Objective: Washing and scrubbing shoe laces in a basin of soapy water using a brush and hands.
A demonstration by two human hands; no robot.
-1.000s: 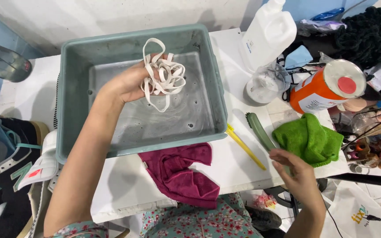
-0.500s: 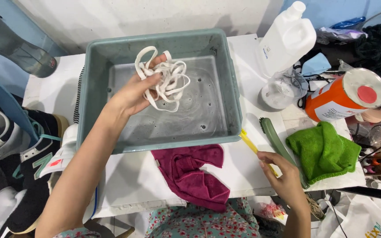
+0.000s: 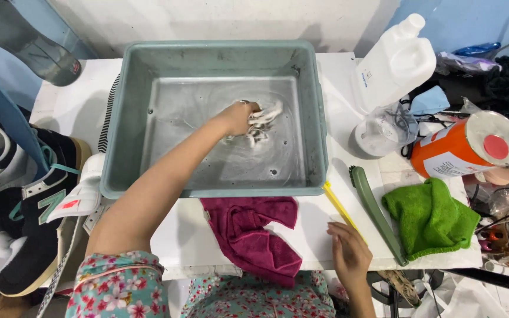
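Laces, white and bunched, sit under the shallow water in the middle of the grey-green tub, and my left hand is closed around them, pressing them against the bottom. I judge this as the soaking and rubbing step of a wash. My right hand rests on the white table, fingers loosely curled and holding nothing that I can see, just beside the yellow brush and near the dark green brush. A crimson cloth lies in front of the tub, a green cloth to the right. Next, I think, the right hand needs a firm hold on a brush handle while the left keeps the bundle pinned.
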